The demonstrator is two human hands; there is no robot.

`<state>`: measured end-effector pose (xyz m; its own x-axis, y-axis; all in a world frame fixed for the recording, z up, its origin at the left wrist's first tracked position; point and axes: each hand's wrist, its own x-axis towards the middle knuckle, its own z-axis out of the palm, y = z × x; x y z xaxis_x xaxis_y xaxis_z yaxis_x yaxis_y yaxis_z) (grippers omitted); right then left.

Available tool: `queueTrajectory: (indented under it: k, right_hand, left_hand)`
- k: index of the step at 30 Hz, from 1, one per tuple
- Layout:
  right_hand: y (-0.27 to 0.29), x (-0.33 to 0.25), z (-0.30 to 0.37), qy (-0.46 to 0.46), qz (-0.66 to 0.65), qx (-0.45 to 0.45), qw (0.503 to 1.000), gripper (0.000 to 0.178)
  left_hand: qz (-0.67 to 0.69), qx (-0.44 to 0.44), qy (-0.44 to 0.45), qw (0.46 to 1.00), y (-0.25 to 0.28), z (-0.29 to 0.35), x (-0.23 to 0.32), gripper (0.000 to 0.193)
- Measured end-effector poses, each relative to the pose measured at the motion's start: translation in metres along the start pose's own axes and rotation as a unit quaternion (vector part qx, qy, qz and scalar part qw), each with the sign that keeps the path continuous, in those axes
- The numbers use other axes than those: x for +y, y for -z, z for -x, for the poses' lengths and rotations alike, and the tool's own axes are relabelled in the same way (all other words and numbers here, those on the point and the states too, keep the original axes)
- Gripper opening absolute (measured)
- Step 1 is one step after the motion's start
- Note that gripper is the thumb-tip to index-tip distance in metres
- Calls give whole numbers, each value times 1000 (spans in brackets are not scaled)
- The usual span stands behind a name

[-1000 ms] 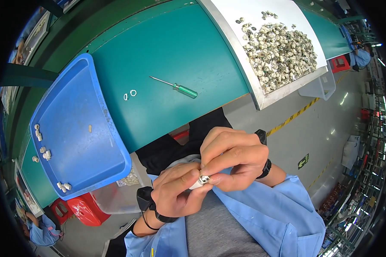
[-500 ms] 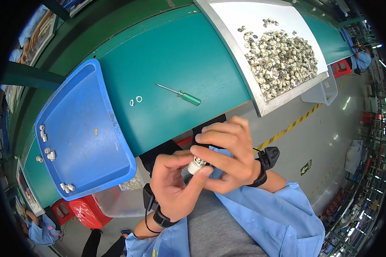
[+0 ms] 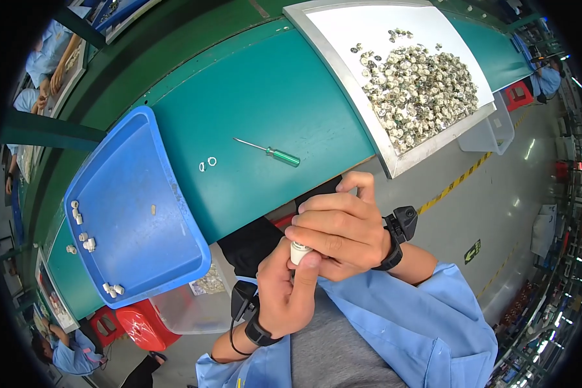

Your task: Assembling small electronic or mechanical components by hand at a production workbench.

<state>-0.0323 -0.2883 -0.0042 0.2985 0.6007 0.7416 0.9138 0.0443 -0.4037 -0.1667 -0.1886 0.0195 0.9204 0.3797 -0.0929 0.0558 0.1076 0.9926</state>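
A small white cylindrical part (image 3: 298, 253) is pinched between my two hands, in front of my body and just off the bench edge. My left hand (image 3: 283, 288) grips its lower side, the thumb pressed along it. From the other side the fingers of my right hand (image 3: 343, 236) close over its top, so its upper end is mostly hidden. On the green bench lie a green-handled screwdriver (image 3: 283, 156) and two thin white rings (image 3: 207, 164), all untouched.
A blue tray (image 3: 145, 242) with several white cylindrical parts along its far-left side stands at the left. A metal-framed white board (image 3: 383, 145) at the right carries a heap of small parts (image 3: 420, 94). Clear bins and red stools stand below the bench; other people sit nearby.
My left hand has moved right and closed in toward my right hand. The right fingers now cover the metallic top of the white part. The view has shifted slightly.
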Motion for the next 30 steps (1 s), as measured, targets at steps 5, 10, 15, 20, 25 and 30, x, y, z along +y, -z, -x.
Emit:
queueTrajectory:
  k: [5,10,15,20,25,30]
  right_hand:
    - [-9,2,2,-47,-172,29,983,30]
    - [-6,1,0,-102,-214,37,971,29]
    - [21,4,-17,-34,-70,-31,996,25]
    - [20,-4,-13,-23,-18,-42,999,20]
    - [22,3,-13,11,-29,-41,999,13]
    - [23,11,-10,26,-36,-65,997,13]
  left_hand:
    - [112,-8,12,994,-2,0,-2,30]
    - [299,-82,46,950,-1,-9,-2,36]
    - [154,-72,32,985,0,-7,3,38]
    - [154,3,20,988,-10,3,-5,42]
    - [183,12,16,983,-15,-2,-8,39]
    - [185,-4,39,982,-12,-4,-14,38]
